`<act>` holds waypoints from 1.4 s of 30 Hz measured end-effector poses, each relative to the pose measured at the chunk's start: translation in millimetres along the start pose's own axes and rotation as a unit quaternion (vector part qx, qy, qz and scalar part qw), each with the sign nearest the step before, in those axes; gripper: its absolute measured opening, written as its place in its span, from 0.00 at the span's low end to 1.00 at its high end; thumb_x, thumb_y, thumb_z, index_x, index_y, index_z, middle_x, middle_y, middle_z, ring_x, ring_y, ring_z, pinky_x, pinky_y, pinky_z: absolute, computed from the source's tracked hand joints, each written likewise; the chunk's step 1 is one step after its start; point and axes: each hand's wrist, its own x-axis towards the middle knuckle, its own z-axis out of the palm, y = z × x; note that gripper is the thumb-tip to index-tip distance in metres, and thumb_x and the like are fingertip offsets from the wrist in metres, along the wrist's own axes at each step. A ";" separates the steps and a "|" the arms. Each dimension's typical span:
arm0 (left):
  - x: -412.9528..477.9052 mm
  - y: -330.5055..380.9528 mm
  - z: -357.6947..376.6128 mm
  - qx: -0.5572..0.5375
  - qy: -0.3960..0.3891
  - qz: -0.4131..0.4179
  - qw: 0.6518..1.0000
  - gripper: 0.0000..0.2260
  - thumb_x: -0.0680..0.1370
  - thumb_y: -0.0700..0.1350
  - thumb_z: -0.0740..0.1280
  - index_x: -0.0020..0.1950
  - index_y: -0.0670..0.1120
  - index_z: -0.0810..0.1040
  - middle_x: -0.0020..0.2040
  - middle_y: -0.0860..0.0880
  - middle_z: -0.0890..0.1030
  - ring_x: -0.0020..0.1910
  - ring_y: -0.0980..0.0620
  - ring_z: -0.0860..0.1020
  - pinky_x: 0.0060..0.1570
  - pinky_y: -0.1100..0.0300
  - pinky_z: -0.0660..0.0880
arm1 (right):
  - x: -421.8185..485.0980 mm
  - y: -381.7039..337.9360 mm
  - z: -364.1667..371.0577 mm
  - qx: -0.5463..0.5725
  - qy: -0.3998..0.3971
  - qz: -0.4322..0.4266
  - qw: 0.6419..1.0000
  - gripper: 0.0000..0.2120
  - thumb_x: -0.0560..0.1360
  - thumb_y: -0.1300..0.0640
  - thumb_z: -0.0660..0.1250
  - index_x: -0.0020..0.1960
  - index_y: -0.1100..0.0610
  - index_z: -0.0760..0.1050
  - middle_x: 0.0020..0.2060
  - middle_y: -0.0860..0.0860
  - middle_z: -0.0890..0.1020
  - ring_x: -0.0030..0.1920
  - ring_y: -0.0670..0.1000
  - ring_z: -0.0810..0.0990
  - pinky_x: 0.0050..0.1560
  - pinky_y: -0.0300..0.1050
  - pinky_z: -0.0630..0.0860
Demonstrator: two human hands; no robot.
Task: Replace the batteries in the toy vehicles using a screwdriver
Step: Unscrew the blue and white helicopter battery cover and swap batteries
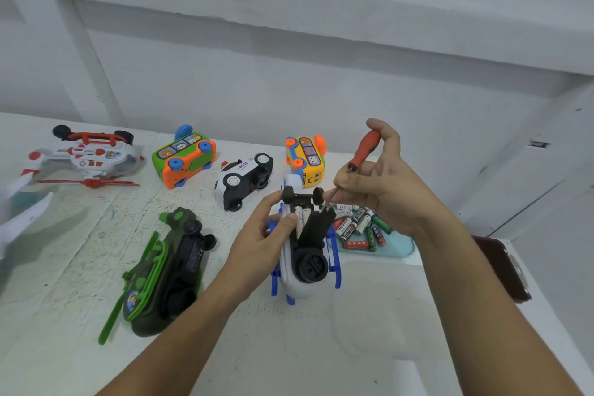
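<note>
White wall panels ran behind a scuffed white surface [289, 347] crowded with toys, and the action sat right in the middle. Left hand [257, 244] was clamped round the white-and-blue toy helicopter [305, 267], thumb pressed over the side of its belly, holding it wheels-up so the underside faced the person. That looked like the whole point of the grip: keep the body from twisting while the tool worked. Right hand [376, 180], just above and beyond it, pinched the red-handled screwdriver [361, 154] between closed fingers, handle tilted up and away, thin shaft angled down to the black battery cover [316, 223]. The cover stood half lifted, and white batteries [300, 217] showed in the open bay beside it, close to the left thumb. Whether the tip was on a screw or prying the flap, I could not tell; it was too small.

The helicopter itself was white-bodied with blue skids, black wheels at the far end and a round black fitting near the person. Just past the right wrist lay a pale blue tray [401, 249] heaped with loose batteries [360, 227], handy for the swap. Out to the left of the left hand lay a green helicopter [167, 270] on its side; farther off, a police car [244, 180], a green-and-orange bus [184, 157], a yellow bus [307, 159] and a red-and-white helicopter [86, 154], all tipped over.
</note>
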 end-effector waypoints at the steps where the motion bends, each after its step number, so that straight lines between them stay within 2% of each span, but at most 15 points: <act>1: -0.6 -0.7 -0.2 0.000 -0.001 0.002 1.000 0.16 0.81 0.50 0.63 0.56 0.74 0.69 0.49 0.62 0.80 0.44 0.65 0.81 0.46 0.63 0.78 | -5.4 -0.1 0.1 0.004 -0.007 0.004 1.000 0.41 0.73 0.73 0.67 0.68 0.37 0.53 0.34 0.54 0.82 0.39 0.63 0.84 0.46 0.51 0.82; 5: -5.6 -1.7 -1.7 -0.001 -0.015 0.007 1.000 0.17 0.80 0.50 0.64 0.57 0.74 0.70 0.54 0.60 0.80 0.47 0.62 0.82 0.46 0.62 0.79 | -22.1 6.2 -1.3 0.048 -0.033 0.036 0.998 0.44 0.66 0.69 0.70 0.69 0.37 0.57 0.36 0.58 0.80 0.37 0.63 0.84 0.42 0.50 0.83; 7: -8.8 0.4 -2.3 0.001 -0.026 0.008 1.000 0.17 0.80 0.51 0.64 0.58 0.75 0.69 0.56 0.61 0.77 0.46 0.66 0.81 0.43 0.67 0.78 | -27.7 10.8 -4.4 0.075 -0.029 0.040 0.996 0.44 0.66 0.71 0.71 0.70 0.39 0.58 0.35 0.58 0.79 0.34 0.61 0.84 0.47 0.56 0.83; 9: -13.5 4.9 -2.0 0.012 -0.034 0.018 0.999 0.16 0.80 0.51 0.63 0.61 0.73 0.67 0.54 0.65 0.74 0.43 0.74 0.77 0.36 0.74 0.75 | -32.1 15.8 -5.4 0.109 -0.008 0.028 0.994 0.44 0.67 0.73 0.72 0.71 0.40 0.58 0.35 0.58 0.79 0.33 0.60 0.83 0.49 0.59 0.82; 11: -17.2 8.5 -1.0 0.020 -0.039 0.027 0.999 0.17 0.80 0.50 0.63 0.63 0.70 0.67 0.53 0.67 0.73 0.42 0.77 0.76 0.34 0.77 0.72 | -37.1 20.7 -1.5 0.103 0.058 -0.019 0.993 0.44 0.68 0.73 0.72 0.71 0.41 0.57 0.34 0.57 0.80 0.36 0.61 0.84 0.48 0.56 0.82; 13: -20.0 10.3 0.6 0.027 -0.046 0.032 0.998 0.17 0.80 0.51 0.63 0.63 0.71 0.67 0.54 0.66 0.74 0.43 0.74 0.78 0.35 0.76 0.73 | -44.2 25.2 7.9 0.039 0.138 -0.098 0.985 0.41 0.72 0.74 0.69 0.70 0.41 0.55 0.35 0.57 0.81 0.39 0.62 0.85 0.51 0.54 0.81; 16: -22.7 13.1 2.3 0.049 -0.053 0.045 0.996 0.17 0.79 0.53 0.64 0.63 0.74 0.67 0.58 0.62 0.77 0.48 0.68 0.79 0.39 0.73 0.75 | -54.9 30.1 24.4 -0.016 0.194 -0.189 0.962 0.40 0.72 0.75 0.68 0.68 0.42 0.55 0.37 0.60 0.80 0.39 0.62 0.85 0.51 0.53 0.82; 20: -23.7 16.4 5.5 0.075 -0.062 0.070 0.993 0.17 0.79 0.54 0.63 0.67 0.70 0.69 0.59 0.60 0.79 0.52 0.61 0.81 0.45 0.70 0.77 | -66.3 32.6 30.6 -0.025 0.236 -0.241 0.941 0.38 0.72 0.77 0.67 0.66 0.44 0.54 0.40 0.66 0.76 0.38 0.62 0.85 0.48 0.54 0.82; 24: -27.0 22.0 11.3 0.111 -0.067 0.088 0.988 0.18 0.79 0.55 0.63 0.68 0.69 0.69 0.61 0.62 0.79 0.54 0.61 0.80 0.49 0.68 0.77 | -75.4 35.8 26.9 -0.015 0.263 -0.268 0.927 0.36 0.73 0.78 0.65 0.66 0.49 0.53 0.38 0.61 0.77 0.37 0.61 0.85 0.49 0.52 0.82; 27: -27.6 23.9 16.5 0.144 -0.064 0.096 0.983 0.18 0.80 0.54 0.63 0.68 0.69 0.70 0.60 0.63 0.79 0.55 0.59 0.79 0.53 0.63 0.78 | -82.4 35.9 22.6 -0.007 0.265 -0.259 0.929 0.36 0.73 0.77 0.66 0.66 0.48 0.53 0.37 0.58 0.78 0.37 0.60 0.85 0.48 0.49 0.82; 30: -24.9 24.6 22.8 0.195 -0.062 0.100 0.974 0.18 0.80 0.55 0.62 0.69 0.68 0.70 0.55 0.59 0.81 0.53 0.53 0.80 0.54 0.55 0.79 | -87.5 36.0 15.6 0.005 0.266 -0.236 0.935 0.36 0.72 0.77 0.67 0.65 0.46 0.54 0.35 0.54 0.79 0.36 0.62 0.84 0.47 0.47 0.82; 33: -24.2 27.7 30.3 0.245 -0.059 0.098 0.963 0.18 0.81 0.55 0.61 0.70 0.67 0.69 0.50 0.56 0.78 0.52 0.51 0.79 0.46 0.67 0.74 | -88.0 37.5 4.8 0.002 0.262 -0.215 0.941 0.36 0.73 0.77 0.66 0.64 0.44 0.55 0.34 0.51 0.80 0.36 0.60 0.84 0.49 0.53 0.82; 36: -25.1 33.6 37.1 0.280 -0.056 0.114 0.952 0.17 0.80 0.55 0.60 0.68 0.70 0.68 0.49 0.48 0.82 0.46 0.54 0.78 0.41 0.73 0.69 | -89.6 34.6 -8.3 -0.012 0.254 -0.179 0.951 0.36 0.74 0.76 0.66 0.66 0.45 0.53 0.35 0.54 0.80 0.36 0.61 0.84 0.48 0.54 0.83; 39: -26.7 42.1 42.7 0.316 -0.065 0.115 0.940 0.17 0.81 0.55 0.59 0.67 0.73 0.65 0.35 0.51 0.76 0.35 0.58 0.73 0.33 0.73 0.67 | -91.4 29.3 -18.9 -0.017 0.235 -0.132 0.963 0.37 0.75 0.75 0.65 0.66 0.43 0.53 0.35 0.52 0.80 0.37 0.61 0.85 0.44 0.50 0.83; 42: -28.0 49.7 48.8 0.357 -0.082 0.107 0.924 0.18 0.81 0.55 0.58 0.70 0.70 0.65 0.29 0.52 0.69 0.33 0.56 0.70 0.33 0.67 0.64 | -90.9 27.7 -30.0 -0.007 0.221 -0.082 0.972 0.37 0.75 0.73 0.66 0.66 0.40 0.53 0.40 0.56 0.81 0.38 0.63 0.85 0.44 0.50 0.83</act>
